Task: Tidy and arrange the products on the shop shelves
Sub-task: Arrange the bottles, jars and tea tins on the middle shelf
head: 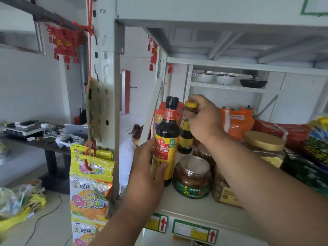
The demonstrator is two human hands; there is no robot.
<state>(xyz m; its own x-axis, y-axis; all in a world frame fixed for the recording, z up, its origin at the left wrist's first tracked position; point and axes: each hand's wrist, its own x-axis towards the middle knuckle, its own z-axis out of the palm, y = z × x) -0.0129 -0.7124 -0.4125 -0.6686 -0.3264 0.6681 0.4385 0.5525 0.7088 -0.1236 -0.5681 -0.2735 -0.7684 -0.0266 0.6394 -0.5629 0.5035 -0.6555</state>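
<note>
A tall dark soy sauce bottle point(166, 139) with a black cap and a red and yellow label stands upright at the left end of the white shelf point(188, 206). My left hand point(149, 167) grips its lower body, thumb across the label. Just behind it stands a smaller dark bottle point(185, 137) with a yellow cap. My right hand point(204, 119) pinches that bottle by its neck and cap. A clear jar point(192, 176) with a green label sits in front of the small bottle, right of the soy sauce.
More jars, one with a gold lid point(263, 141), an orange bag point(237, 119) and green packets point(312, 157) fill the shelf to the right. Yellow candy bags point(90, 183) hang on the shelf post point(108, 86). A person point(131, 148) crouches behind the post. A desk point(35, 137) stands at left.
</note>
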